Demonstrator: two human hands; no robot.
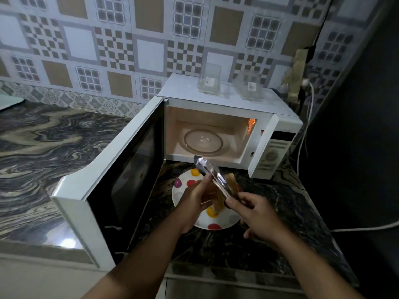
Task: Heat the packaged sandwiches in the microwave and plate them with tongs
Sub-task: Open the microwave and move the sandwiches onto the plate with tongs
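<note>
The worktop [43, 143] is dark marbled stone with swirling pale veins, running along a patterned tiled wall. A white microwave [278, 124] stands on it in the right corner, door [112, 175] swung open to the left. Just in front of the microwave lies a white plate [183, 184] with coloured dots. A white cable [364, 228] trails across the worktop's right edge.

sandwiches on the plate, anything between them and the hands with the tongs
Nothing visible does: the sandwiches lie on the plate directly under the tongs, which both hands hold, left hand, right hand.
</note>
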